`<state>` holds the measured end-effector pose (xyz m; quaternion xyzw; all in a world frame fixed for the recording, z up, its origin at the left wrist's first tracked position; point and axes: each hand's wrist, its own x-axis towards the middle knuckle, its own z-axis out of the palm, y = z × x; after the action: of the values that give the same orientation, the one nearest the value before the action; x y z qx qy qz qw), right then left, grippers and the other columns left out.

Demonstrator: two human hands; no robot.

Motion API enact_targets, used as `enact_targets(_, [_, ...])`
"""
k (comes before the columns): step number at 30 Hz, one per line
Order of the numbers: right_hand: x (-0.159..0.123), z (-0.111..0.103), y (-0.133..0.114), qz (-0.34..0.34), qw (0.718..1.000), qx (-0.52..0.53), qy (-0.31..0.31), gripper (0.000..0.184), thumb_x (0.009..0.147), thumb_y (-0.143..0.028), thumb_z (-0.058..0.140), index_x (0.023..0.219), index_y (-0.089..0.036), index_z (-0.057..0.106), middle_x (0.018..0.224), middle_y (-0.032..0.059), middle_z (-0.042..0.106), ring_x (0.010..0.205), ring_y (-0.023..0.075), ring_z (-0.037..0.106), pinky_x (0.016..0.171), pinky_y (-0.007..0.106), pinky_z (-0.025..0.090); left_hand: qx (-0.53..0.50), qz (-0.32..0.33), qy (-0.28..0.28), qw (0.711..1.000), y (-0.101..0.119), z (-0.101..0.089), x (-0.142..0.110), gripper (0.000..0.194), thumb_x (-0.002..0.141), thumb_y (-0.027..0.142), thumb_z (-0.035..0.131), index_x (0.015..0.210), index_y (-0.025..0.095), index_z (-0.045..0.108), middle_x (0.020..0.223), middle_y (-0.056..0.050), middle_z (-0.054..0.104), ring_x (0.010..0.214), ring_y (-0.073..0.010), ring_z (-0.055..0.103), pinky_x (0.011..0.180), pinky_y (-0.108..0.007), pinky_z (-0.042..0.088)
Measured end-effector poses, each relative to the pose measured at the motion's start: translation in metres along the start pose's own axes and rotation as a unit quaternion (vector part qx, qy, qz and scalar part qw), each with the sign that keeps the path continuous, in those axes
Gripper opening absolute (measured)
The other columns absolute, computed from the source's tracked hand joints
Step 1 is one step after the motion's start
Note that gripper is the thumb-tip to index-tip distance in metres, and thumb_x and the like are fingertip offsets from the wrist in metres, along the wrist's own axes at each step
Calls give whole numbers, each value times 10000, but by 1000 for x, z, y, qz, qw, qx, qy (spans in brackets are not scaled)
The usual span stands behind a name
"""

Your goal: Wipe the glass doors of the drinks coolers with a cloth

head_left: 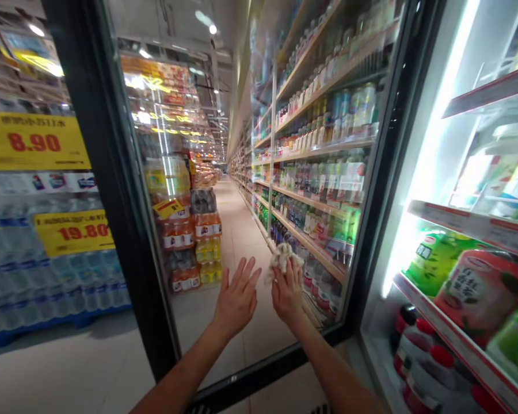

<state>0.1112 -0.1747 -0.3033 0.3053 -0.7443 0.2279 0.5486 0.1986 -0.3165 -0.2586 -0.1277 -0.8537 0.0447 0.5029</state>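
A black-framed glass door point(242, 368) of a drinks cooler stands open before me. With fingers stretched and fairly close together, my left hand point(237, 296) is held up at the lower middle of the glass; whether the palm touches the pane I cannot tell. Just right of it, my right hand point(288, 290) holds a crumpled whitish cloth point(284, 257) against the glass. The cloth bunches out above and beside the fingers, and the palm side of the hand is hidden.
Right, a lit cooler shelf point(470, 221) bears drink packs point(479, 287); red-capped bottles point(431, 368) stand below. Left are stacked water packs point(52, 287) with yellow price signs point(34, 141). Glass shows drink stacks point(198, 241), an aisle floor point(235, 224) and bottle shelves point(319, 149), partly reflected.
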Motion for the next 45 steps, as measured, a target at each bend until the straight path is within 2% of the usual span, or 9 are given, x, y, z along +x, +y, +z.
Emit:
enact_targets(4, [-50,-2,14,-10,999,-23,-39,413,785,-124,451,1189,-174,527,1451,107,260,1361,290,157,1040,511,282,12,5,2,1000,0,8,-4,484,784,213,508,1264,219,449,1353,-65,435,1341,-205,229,1113,-451,35])
enact_targets(11, [46,-3,30,60,997,-18,46,493,840,-197,411,1332,-192,376,1480,119,180,1367,300,124,1044,560,236,1,43,9,999,12,14,23,498,796,202,474,1291,206,418,1372,-68,406,1332,-192,253,1115,-416,79])
enact_targets(18, [-16,-4,44,25,999,-23,-18,496,812,-147,439,1306,-183,416,1471,120,216,1362,303,151,1046,543,252,10,52,-7,999,17,19,52,519,807,210,447,1321,185,379,1398,-63,358,1335,-190,244,1118,-414,21])
enact_targets(24, [47,-6,54,66,995,-44,55,534,846,-207,400,1370,-198,298,1485,122,155,1367,297,129,1049,554,230,33,67,10,997,14,16,79,513,820,214,430,1326,159,369,1421,-68,308,1352,-188,187,1118,-412,30])
enact_targets(28, [37,-4,87,58,996,-49,36,533,850,-219,387,1374,-212,292,1477,117,185,1363,298,140,1046,564,225,48,67,0,997,13,15,85,523,817,219,434,1332,163,359,1422,-57,305,1351,-173,192,1122,-396,5])
enact_targets(34, [7,-13,153,278,955,-49,92,502,877,-277,315,1355,-122,329,1384,188,353,1306,309,284,992,578,308,50,70,5,996,13,18,82,549,813,229,447,1347,173,335,1425,-62,298,1349,-186,196,1122,-410,-3])
enact_targets(36, [15,-14,137,241,967,-31,79,499,873,-275,326,1351,-131,338,1414,172,310,1332,302,232,1012,568,292,41,61,5,997,14,19,82,573,807,226,457,1360,185,310,1424,-63,301,1348,-188,200,1122,-412,7])
enact_targets(41, [18,-12,76,-34,999,11,-33,465,804,-238,452,1269,-216,459,1460,79,246,1365,281,147,1064,522,244,31,53,7,998,16,18,82,584,811,222,452,1371,200,289,1421,-59,306,1339,-195,229,1121,-411,27])
enact_targets(45, [19,-17,124,29,999,-16,4,456,818,-202,403,1271,-218,453,1431,85,306,1350,255,202,1053,517,263,28,61,11,998,15,18,82,607,810,222,456,1382,207,257,1412,-60,323,1333,-196,245,1120,-413,26])
